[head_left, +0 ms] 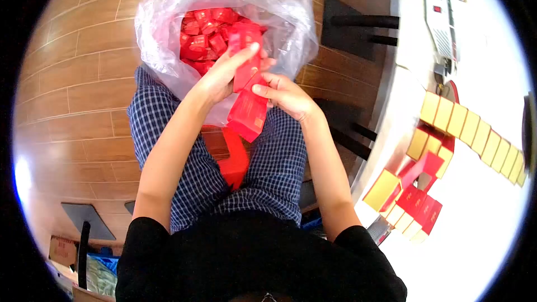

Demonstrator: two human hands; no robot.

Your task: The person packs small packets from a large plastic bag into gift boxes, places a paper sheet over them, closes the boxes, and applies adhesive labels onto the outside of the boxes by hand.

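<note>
Both hands hold a red folded carton piece (248, 114) over my lap, in front of a large clear plastic bag (285, 0). My left hand (226, 72) grips its upper part, thumb along the top. Lower down, my right hand (288, 96) pinches its right side between thumb and fingers. The lower end of the piece is box-shaped and hangs tilted. Inside the bag lie several red packets (204, 36). Between my thighs is another red object (234, 159), partly hidden.
On the white table (464, 207) at the right stand a row of yellow-sided boxes (472, 128), several red boxes (414, 204) and a white device (442, 17). Black table feet (349, 25) rest on the wooden floor (84, 100). A cardboard box (62, 250) is at lower left.
</note>
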